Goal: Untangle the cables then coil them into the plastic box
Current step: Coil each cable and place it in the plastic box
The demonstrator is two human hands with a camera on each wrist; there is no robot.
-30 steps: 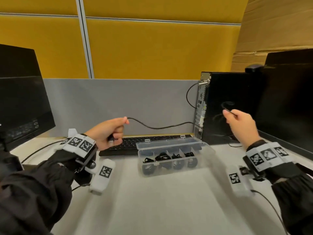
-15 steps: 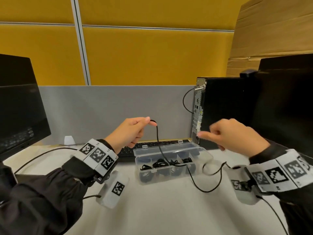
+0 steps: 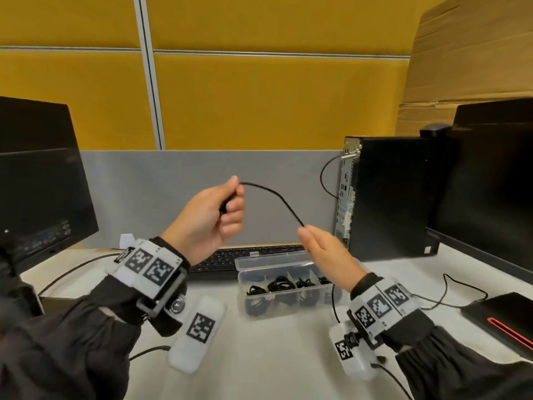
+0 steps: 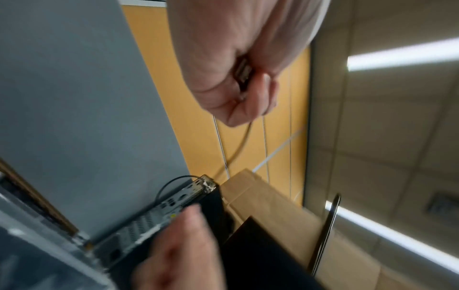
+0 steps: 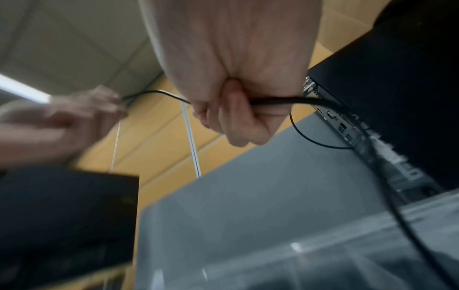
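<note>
Head view: cable [image 3: 277,194] ends hidden inside gripping left hand [image 3: 207,220] and right hand [image 3: 326,252].

I see my left hand [image 3: 207,217] is now higher than half a second ago, and the black cable [image 3: 274,197] no longer hangs from it down into the plastic box [image 3: 277,262]. The cable now makes a short arc from the left hand to my right hand [image 3: 328,255], which before only pointed with nothing in it and now closes its fingers around the cable. The loose loop on the desk [image 3: 259,370] beside the box is gone.
</note>
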